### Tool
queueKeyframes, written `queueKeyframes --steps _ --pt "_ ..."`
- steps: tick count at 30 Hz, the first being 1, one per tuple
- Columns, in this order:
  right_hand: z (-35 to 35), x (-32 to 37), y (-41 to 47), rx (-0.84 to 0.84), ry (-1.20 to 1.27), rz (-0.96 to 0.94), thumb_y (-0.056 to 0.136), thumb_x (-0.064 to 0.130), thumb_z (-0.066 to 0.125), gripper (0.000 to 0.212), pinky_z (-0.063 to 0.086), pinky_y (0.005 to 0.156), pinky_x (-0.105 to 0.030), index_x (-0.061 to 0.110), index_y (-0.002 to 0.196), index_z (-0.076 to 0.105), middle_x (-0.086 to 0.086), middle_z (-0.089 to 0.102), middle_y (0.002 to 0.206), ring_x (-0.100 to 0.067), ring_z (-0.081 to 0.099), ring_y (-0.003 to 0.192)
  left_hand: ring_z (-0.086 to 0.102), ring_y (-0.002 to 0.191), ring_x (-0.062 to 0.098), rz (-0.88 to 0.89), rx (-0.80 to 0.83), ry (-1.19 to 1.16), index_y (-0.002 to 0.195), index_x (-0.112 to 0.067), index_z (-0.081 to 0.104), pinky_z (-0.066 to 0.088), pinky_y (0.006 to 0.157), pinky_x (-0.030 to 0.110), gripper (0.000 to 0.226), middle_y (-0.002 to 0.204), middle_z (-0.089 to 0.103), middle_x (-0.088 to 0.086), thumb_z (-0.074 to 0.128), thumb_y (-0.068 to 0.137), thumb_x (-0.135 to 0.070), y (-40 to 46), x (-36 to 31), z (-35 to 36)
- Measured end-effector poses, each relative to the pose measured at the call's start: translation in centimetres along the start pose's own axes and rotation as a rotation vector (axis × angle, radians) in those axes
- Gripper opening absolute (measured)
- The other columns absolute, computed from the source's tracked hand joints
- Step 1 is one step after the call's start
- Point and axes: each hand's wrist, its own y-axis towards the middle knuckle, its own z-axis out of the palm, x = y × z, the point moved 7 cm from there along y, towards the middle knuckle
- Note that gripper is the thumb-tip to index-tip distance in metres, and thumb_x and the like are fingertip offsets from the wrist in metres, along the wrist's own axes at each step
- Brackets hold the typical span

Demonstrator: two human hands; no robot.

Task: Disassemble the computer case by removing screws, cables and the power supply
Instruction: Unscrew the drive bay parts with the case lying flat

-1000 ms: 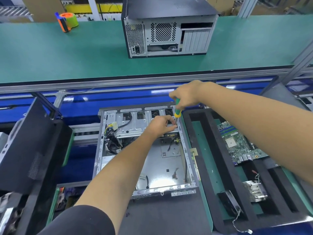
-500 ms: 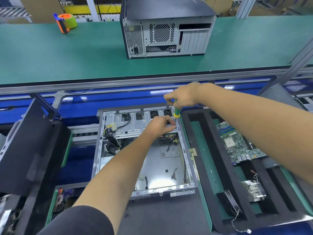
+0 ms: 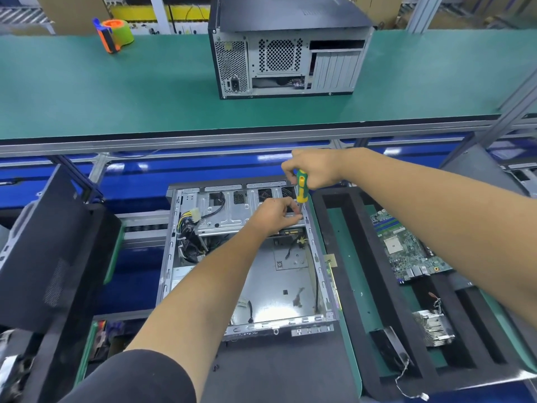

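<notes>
The open grey steel computer case (image 3: pixel 279 289) lay on its side on a dark mat, its inner floor facing up, between a black foam tray (image 3: pixel 360 286) on the right and a black side panel (image 3: pixel 49 251) leaning on the left. The right hand (image 3: pixel 315 170) was clenched around the green-and-yellow handle of a screwdriver (image 3: pixel 301 189), held nearly upright with its tip down at the case's far right corner. The left hand (image 3: pixel 274 213) reached into the case, fingers curled and pinching at the metal drive cage (image 3: pixel 223 213) just beside the screwdriver's tip; whether a screw sat between the fingertips could not be told. A bundle of black and yellow cables (image 3: pixel 187 234) hung at the cage's left end. In the foam tray lay a green motherboard (image 3: pixel 406 245) and, nearer, a finned silver heatsink (image 3: pixel 433 327). On the green table (image 3: pixel 116 91) beyond stood a second closed black computer case (image 3: pixel 287 48) and an orange-and-green tape dispenser (image 3: pixel 114 34).
</notes>
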Motion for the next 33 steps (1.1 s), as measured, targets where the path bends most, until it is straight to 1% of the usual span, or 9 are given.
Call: queueKeyframes --steps 2,5,11,16,19,23,27,30,33 --pt "-0.1 -0.4 0.1 -0.015 -0.001 0.024 0.075 -0.003 0.061 0.025 0.045 0.067 -0.04 0.014 0.093 0.058 -0.001 0.047 0.089 -0.024 0.05 0.08 0.04 0.055 0.009 0.004 0.005 0.002 0.097 -0.019 0.071 0.032 0.056 0.029 0.018 0.059 0.043 -0.007 0.076 0.09 -0.035 0.0 0.0 0.0" --pt "-0.2 -0.9 -0.2 -0.031 0.053 0.052 0.074 -0.003 0.062 0.026 0.047 0.07 -0.045 0.018 0.088 0.055 0.0 0.048 0.091 -0.022 0.05 0.079 0.039 0.055 0.01 0.012 0.008 0.005 0.095 -0.021 0.07 0.034 0.057 0.03 0.015 0.059 0.043 -0.007 0.076 0.091 -0.034 0.1 0.0 0.0" --pt "-2.1 -1.8 -1.1 -0.183 0.103 0.106 0.071 -0.004 0.059 0.026 0.051 0.073 -0.048 0.02 0.08 0.054 -0.003 0.053 0.093 -0.029 0.055 0.084 0.042 0.055 0.008 0.01 0.021 0.047 0.101 -0.021 0.072 0.035 0.057 0.029 0.016 0.059 0.045 -0.009 0.072 0.093 -0.035 0.1 -0.1 0.1" --pt "-1.6 -2.4 -1.9 -0.17 0.131 0.157 0.071 -0.004 0.061 0.025 0.051 0.073 -0.053 0.017 0.082 0.054 -0.004 0.053 0.092 -0.033 0.057 0.086 0.046 0.058 0.007 0.031 0.035 0.119 0.104 -0.022 0.067 0.037 0.06 0.031 0.018 0.061 0.045 -0.017 0.066 0.097 -0.038 0.0 -0.4 0.2" --pt "-0.9 -2.4 -2.3 -0.174 0.135 0.164 0.071 -0.003 0.064 0.028 0.05 0.077 -0.054 0.021 0.079 0.052 -0.004 0.055 0.093 -0.032 0.057 0.087 0.045 0.057 0.005 0.046 0.017 0.133 0.104 -0.021 0.066 0.035 0.062 0.029 0.017 0.061 0.042 -0.023 0.065 0.098 -0.037 0.0 -0.4 0.3" --pt "-0.8 -2.5 -2.7 -0.183 0.139 0.177 0.071 -0.001 0.066 0.032 0.05 0.079 -0.055 0.025 0.075 0.049 -0.003 0.055 0.093 -0.03 0.056 0.087 0.045 0.061 0.008 0.065 0.012 0.145 0.105 -0.019 0.065 0.034 0.061 0.03 0.019 0.063 0.04 -0.02 0.063 0.1 -0.038 0.0 -0.5 0.3" --pt "-0.8 -2.6 -2.8 -0.187 0.125 0.197 0.071 -0.002 0.066 0.03 0.048 0.082 -0.055 0.023 0.076 0.049 -0.003 0.055 0.091 -0.031 0.056 0.087 0.045 0.058 0.0 0.083 0.014 0.139 0.108 -0.019 0.067 0.032 0.056 0.024 0.019 0.063 0.042 -0.025 0.065 0.099 -0.036 0.0 -0.5 0.1" --pt "-0.9 -2.8 -2.8 -0.191 0.115 0.219 0.072 -0.001 0.066 0.025 0.048 0.071 -0.047 0.019 0.078 0.052 -0.004 0.057 0.091 -0.031 0.056 0.082 0.047 0.061 0.004 0.081 0.046 0.156 0.111 -0.019 0.067 0.034 0.058 0.026 0.02 0.064 0.043 -0.024 0.065 0.099 -0.035 0.2 -0.6 0.2" --pt "-1.0 -3.2 -3.0 -0.221 0.142 0.25 0.072 0.001 0.066 0.02 0.037 0.054 -0.033 0.014 0.081 0.054 -0.006 0.058 0.083 -0.022 0.048 0.067 0.052 0.067 0.012 0.102 0.122 0.232 0.115 -0.019 0.063 0.039 0.064 0.03 0.022 0.065 0.045 -0.021 0.062 0.101 -0.036 0.6 -0.7 0.1"
